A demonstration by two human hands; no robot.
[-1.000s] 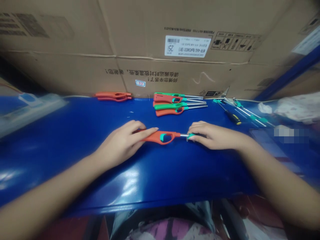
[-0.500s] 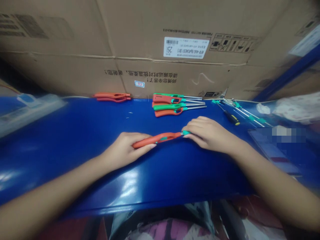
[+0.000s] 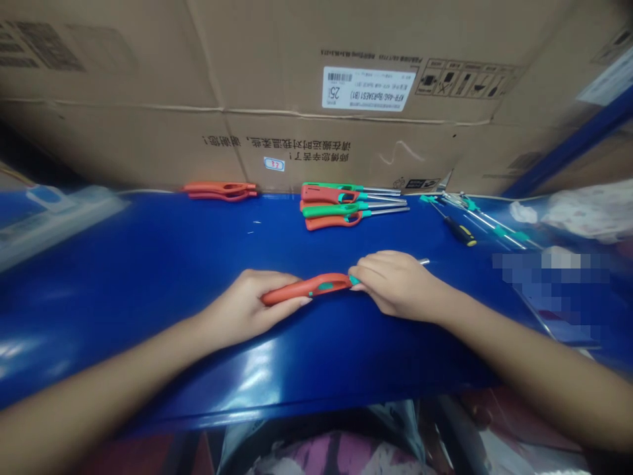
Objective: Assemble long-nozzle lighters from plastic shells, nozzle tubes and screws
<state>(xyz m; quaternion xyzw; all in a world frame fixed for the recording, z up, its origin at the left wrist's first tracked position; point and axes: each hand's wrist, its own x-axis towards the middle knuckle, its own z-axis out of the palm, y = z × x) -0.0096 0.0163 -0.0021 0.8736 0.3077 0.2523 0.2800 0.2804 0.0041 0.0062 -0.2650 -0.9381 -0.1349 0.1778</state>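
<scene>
My left hand (image 3: 262, 300) is wrapped round the handle end of an orange lighter body (image 3: 324, 285), thumb lying along its near side. At the body's right end, my right hand (image 3: 395, 284) is closed round a lighter nozzle tube (image 3: 424, 262). The tube's silver tip sticks out beyond the knuckles. A bit of the nozzle's green collar (image 3: 354, 280) shows between my right fingers and the orange body, against the body's end. Most of the tube is hidden inside my right hand.
Behind my hands lie several long-nozzle lighters (image 3: 333, 210), orange and green. Orange lighter bodies (image 3: 220, 190) lie to their left. Loose nozzle tubes (image 3: 487, 218) and a screwdriver (image 3: 461, 232) are on the right. A cardboard sheet (image 3: 277, 66) stands along the back of the blue table (image 3: 148, 264).
My right hand has moved slightly left and towards me, bringing the green collar up against the orange body. The silver tip now shows past that hand. My left hand keeps its hold.
</scene>
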